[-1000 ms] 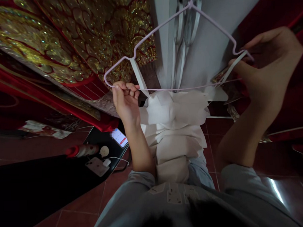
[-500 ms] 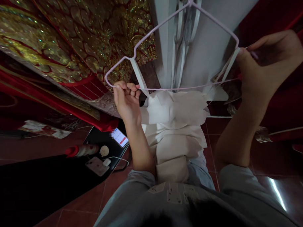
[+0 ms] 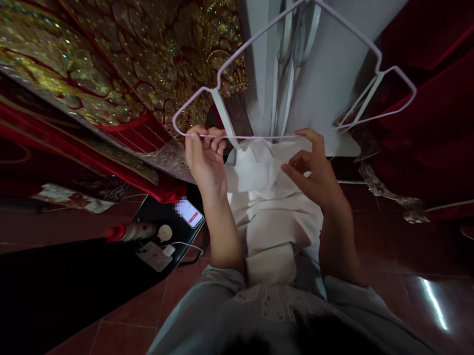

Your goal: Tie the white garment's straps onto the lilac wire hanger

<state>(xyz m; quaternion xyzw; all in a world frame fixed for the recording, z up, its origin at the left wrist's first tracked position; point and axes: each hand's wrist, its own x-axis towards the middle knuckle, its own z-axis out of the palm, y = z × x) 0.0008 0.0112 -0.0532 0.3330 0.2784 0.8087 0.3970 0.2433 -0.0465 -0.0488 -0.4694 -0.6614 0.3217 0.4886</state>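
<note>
A pale pink clothes hanger [image 3: 255, 38] hangs in front of me, its hook end cut off by the top edge. My left hand [image 3: 207, 158] is closed on the left end of its lower bar, thumb against fingers. White straps loop over both notches; the left strap [image 3: 224, 116] runs down to a white garment [image 3: 260, 169] with layered folds, which drapes toward my lap. My right hand [image 3: 312, 169] is at the garment's upper right, below the bar, thumb and fingers apart. Its index fingertip is close to the bar; whether it touches I cannot tell.
Gold-sequinned red garments [image 3: 139, 62] hang on the left, dark red cloth [image 3: 444, 87] on the right. Silver metal bars [image 3: 286, 82] stand behind the hanger. A black table [image 3: 89, 286] at left carries a lit phone [image 3: 189, 213], a second phone [image 3: 154, 256], and a red-capped bottle [image 3: 132, 231].
My right hand has let go of the hanger's right strap and moved left and down to the garment's top. The hanger has shifted slightly right; my left hand keeps hold.
</note>
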